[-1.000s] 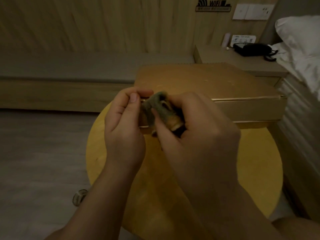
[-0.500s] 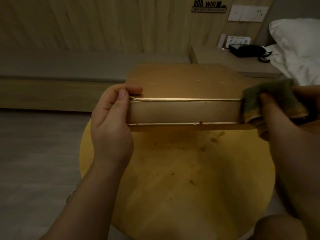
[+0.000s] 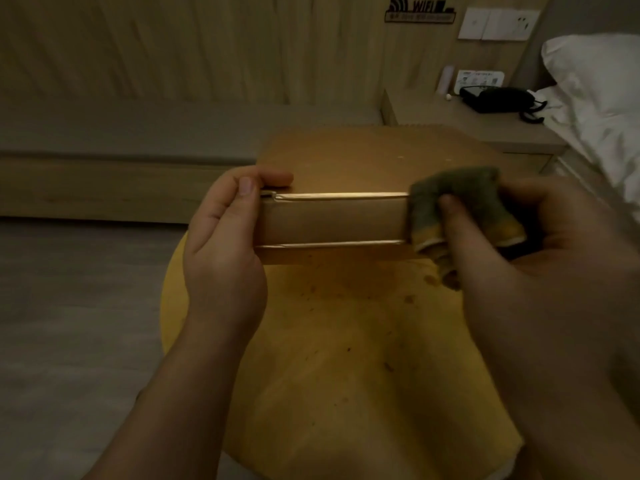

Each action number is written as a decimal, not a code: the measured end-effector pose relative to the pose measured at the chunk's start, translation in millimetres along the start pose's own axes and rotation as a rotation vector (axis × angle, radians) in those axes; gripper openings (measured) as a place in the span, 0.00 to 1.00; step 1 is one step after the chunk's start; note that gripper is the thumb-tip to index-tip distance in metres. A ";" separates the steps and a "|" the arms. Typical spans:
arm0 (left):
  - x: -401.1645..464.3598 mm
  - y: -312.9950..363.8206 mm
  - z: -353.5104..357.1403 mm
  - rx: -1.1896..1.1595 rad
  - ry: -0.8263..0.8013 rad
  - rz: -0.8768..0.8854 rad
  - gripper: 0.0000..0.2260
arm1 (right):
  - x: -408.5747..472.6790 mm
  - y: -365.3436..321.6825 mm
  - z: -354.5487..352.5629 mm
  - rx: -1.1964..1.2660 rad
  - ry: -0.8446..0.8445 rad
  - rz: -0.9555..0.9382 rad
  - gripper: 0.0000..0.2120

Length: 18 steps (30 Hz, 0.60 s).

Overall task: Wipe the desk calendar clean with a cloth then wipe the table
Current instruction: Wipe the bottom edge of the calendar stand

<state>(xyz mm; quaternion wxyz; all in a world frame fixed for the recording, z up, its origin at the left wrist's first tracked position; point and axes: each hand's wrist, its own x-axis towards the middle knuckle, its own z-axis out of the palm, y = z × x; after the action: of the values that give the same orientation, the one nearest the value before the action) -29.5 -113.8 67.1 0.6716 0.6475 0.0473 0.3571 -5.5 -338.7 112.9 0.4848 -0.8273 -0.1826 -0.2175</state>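
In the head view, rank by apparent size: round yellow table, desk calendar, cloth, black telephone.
1. Round yellow table
2. Desk calendar
3. Cloth, partly hidden by the right hand
4. Black telephone, though it sits farther away, so its true size is unsure.

One word reads clearly — "WIFI", in dark letters beside a fan-shaped signal symbol on a black wall sign (image 3: 419, 11) mounted high on the wood-panelled wall. A strip of smaller print beneath it is too fine to read. A white card (image 3: 479, 79) propped by the black telephone (image 3: 498, 99) carries print — likewise illegible.
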 end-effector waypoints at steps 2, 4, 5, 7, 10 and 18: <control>-0.8 0.9 0.4 0.006 -0.004 0.004 0.16 | -10.3 -11.4 26.3 -0.044 0.110 -0.124 0.07; -2.6 2.1 2.7 0.005 -0.019 0.020 0.17 | -19.7 -18.2 51.0 -0.100 0.204 -0.266 0.09; -3.4 2.7 3.9 -0.021 -0.025 0.011 0.18 | -20.3 -19.4 61.2 -0.112 0.182 -0.286 0.09; -4.0 3.3 4.5 -0.085 -0.032 -0.013 0.19 | -11.3 -19.1 78.1 -0.110 -0.040 -0.209 0.12; -4.0 4.5 1.9 -0.107 -0.027 -0.013 0.20 | -6.1 -10.2 95.3 -0.273 -0.223 -0.174 0.16; 2.2 2.0 -3.3 -0.014 -0.017 -0.006 0.14 | -14.8 -12.0 54.9 -0.202 0.173 -0.334 0.09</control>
<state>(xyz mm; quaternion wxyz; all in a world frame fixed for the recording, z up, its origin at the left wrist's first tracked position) -30.4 -110.1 69.3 0.6775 0.6457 0.0411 0.3499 -14.1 -286.1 89.7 0.3704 -0.8081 -0.2521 -0.3823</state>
